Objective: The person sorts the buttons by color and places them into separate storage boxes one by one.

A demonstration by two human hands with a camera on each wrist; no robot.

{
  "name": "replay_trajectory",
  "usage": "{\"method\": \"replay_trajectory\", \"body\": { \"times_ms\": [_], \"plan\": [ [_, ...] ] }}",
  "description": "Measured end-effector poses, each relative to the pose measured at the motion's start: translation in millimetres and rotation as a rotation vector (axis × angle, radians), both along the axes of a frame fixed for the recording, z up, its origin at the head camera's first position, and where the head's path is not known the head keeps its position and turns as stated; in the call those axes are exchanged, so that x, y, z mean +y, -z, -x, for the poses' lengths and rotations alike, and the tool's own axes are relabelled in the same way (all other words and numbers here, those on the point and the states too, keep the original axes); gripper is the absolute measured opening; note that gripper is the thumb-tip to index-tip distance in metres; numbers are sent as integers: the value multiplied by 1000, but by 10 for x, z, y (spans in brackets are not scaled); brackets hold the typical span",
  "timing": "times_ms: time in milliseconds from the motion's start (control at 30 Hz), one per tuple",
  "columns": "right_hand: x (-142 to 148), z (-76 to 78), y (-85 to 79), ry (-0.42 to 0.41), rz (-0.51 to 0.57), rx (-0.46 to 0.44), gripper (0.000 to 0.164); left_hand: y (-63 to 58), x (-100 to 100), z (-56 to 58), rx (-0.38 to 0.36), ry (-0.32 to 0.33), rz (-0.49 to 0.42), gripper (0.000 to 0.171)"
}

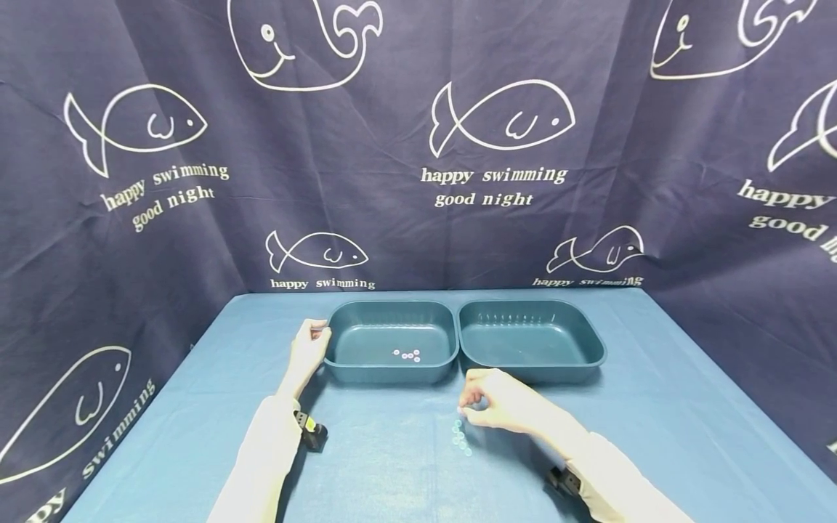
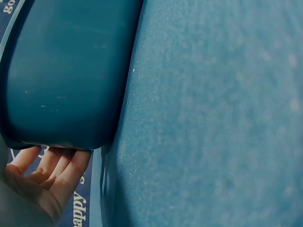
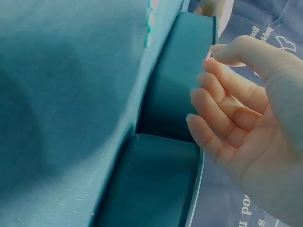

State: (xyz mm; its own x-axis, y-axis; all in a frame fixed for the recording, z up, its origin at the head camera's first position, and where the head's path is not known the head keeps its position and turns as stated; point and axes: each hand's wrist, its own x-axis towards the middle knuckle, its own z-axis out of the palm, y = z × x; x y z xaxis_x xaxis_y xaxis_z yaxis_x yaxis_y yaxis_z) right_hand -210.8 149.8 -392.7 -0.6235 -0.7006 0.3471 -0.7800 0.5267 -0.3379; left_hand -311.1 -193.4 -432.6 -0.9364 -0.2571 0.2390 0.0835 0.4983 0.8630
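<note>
My right hand (image 1: 500, 401) pinches a small pink disc (image 3: 208, 56) between thumb and index finger, the other fingers loosely bent. It is above the table, in front of where the two trays meet. Just below its fingertips, several small turquoise discs (image 1: 456, 440) lie in a short line on the cloth. At the outer end of the left teal tray (image 1: 392, 373), my left hand (image 1: 309, 350) rests its fingertips against the end wall; the left wrist view shows these fingers (image 2: 71, 172) only slightly bent. Inside that tray are several small pink discs (image 1: 410, 356).
A second teal tray (image 1: 532, 372) stands end to end with the first, on its right. Light blue cloth (image 1: 379, 450) covers the table. Dark blue curtains (image 1: 392, 189) with white fish drawings hang behind and at both sides.
</note>
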Motion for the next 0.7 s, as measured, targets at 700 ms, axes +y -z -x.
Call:
{"method": "replay_trajectory", "body": {
  "times_ms": [700],
  "plan": [
    [-129, 246, -142, 13, 41, 51, 5, -15, 6, 5, 6, -6, -6, 26]
  ]
}}
